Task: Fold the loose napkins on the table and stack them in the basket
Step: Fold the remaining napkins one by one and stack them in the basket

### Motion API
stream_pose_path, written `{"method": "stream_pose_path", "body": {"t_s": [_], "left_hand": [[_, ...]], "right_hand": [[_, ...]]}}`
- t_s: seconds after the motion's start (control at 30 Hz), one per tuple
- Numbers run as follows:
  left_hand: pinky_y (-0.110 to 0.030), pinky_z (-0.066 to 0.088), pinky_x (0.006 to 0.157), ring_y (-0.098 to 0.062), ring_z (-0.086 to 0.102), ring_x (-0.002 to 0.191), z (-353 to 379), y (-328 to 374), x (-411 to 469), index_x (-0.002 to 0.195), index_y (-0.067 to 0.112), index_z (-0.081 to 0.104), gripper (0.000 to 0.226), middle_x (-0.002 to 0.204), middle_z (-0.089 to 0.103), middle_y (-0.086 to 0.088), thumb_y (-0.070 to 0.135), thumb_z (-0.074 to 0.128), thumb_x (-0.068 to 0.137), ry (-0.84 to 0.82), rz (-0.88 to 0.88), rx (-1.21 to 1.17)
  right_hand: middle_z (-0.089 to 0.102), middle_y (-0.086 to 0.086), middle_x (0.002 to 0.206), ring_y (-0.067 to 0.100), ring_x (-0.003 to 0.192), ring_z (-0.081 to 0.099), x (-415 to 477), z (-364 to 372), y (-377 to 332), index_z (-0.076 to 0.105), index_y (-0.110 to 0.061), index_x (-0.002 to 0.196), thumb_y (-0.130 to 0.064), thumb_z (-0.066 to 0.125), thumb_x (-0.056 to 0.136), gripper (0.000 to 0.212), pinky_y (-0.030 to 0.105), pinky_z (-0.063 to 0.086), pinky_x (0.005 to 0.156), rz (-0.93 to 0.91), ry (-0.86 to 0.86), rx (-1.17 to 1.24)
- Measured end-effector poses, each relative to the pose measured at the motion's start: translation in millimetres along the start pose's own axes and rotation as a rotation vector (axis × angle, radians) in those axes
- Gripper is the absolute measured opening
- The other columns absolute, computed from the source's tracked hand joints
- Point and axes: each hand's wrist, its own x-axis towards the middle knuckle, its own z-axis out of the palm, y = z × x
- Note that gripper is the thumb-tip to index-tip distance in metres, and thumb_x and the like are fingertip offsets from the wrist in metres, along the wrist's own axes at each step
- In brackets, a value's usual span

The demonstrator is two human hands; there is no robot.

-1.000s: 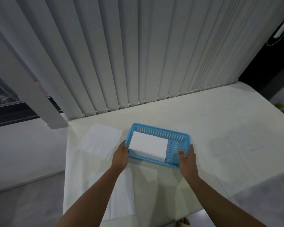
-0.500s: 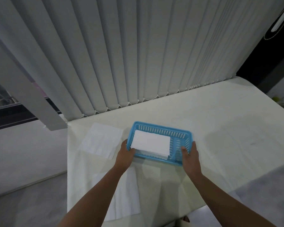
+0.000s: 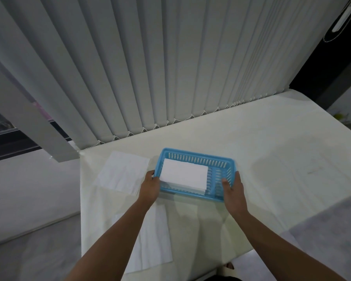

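A blue slatted plastic basket point(image 3: 221, 162) sits mid-table and holds a stack of folded white napkins point(image 3: 183, 176) in its left part. My left hand point(image 3: 150, 186) grips the basket's left end, fingers curled over the rim. My right hand point(image 3: 233, 188) grips its right end, thumb inside the wall. One loose unfolded napkin point(image 3: 123, 172) lies flat to the left of the basket. Another loose napkin point(image 3: 152, 240) lies near the front edge, partly hidden under my left forearm.
The table point(image 3: 272, 159) wears a pale cloth and ends at a left edge point(image 3: 81, 199) beside grey floor. Vertical blinds point(image 3: 170, 67) hang along its far edge. The table's right half is bare cloth.
Both hands have stayed on the basket's ends. The basket has shifted slightly toward me and its tilt has levelled a little; the view has edged closer.
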Motion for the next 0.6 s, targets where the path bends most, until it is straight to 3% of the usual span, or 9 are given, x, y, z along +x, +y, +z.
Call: {"method": "stream_pose_path", "body": {"t_s": [0.07,0.13,0.23,0.37,0.47,0.6], "left_hand": [[-0.038,0.05,0.086,-0.024,0.057,0.101,-1,1,0,0.134,0.019,0.041,0.039,0.123,0.057,-0.008,0.019,0.032,0.096,0.033,-0.022,-0.013],[-0.035,0.049,0.083,-0.023,0.056,0.102,-1,2,-3,0.136,0.021,0.038,0.039,0.124,0.054,-0.005,0.018,0.033,0.097,0.091,0.001,-0.036],[-0.037,0.05,0.091,-0.022,0.054,0.112,-2,5,-8,0.128,0.02,0.045,0.036,0.127,0.052,0.0,0.012,0.038,0.094,0.204,0.16,-0.001],[-0.038,0.04,0.101,-0.025,0.044,0.123,-3,-6,-6,0.117,0.015,0.056,0.03,0.137,0.049,-0.005,0.011,0.048,0.089,0.23,0.385,0.382],[-0.042,0.029,0.111,-0.026,0.032,0.133,-3,-14,-7,0.126,0.021,0.051,0.038,0.15,0.034,-0.006,0.026,0.052,0.088,0.191,0.378,0.61],[-0.044,0.018,0.116,-0.029,0.024,0.138,-5,-12,-9,0.132,0.022,0.046,0.046,0.155,0.025,-0.007,0.036,0.046,0.089,0.181,0.355,0.751]], "right_hand": [[0.051,0.008,0.136,0.029,0.121,0.055,-12,-4,-17,0.025,-0.031,0.145,-0.079,0.035,0.08,0.082,0.054,0.048,0.096,0.01,0.009,-0.039],[0.039,0.013,0.147,0.034,0.132,0.041,-26,-7,-34,0.025,-0.02,0.149,-0.057,0.043,0.092,0.071,0.052,0.039,0.106,-0.014,0.059,-0.155],[0.029,0.017,0.153,0.04,0.133,0.031,-35,-10,-41,0.033,-0.009,0.146,-0.032,0.055,0.094,0.061,0.05,0.029,0.109,-0.183,0.162,-0.408],[0.034,0.016,0.152,0.04,0.133,0.034,-42,-5,-40,0.056,-0.015,0.131,-0.039,0.053,0.088,0.049,0.056,0.024,0.111,-0.3,0.117,-0.606],[0.036,0.011,0.152,0.036,0.136,0.029,-46,-1,-47,0.072,-0.022,0.103,-0.044,0.047,0.086,0.037,0.058,0.011,0.113,-0.356,0.093,-0.703],[0.034,0.001,0.153,0.029,0.14,0.026,-51,4,-54,0.074,-0.025,0.098,-0.047,0.04,0.093,0.041,0.056,0.004,0.115,-0.314,0.031,-0.787]]}}
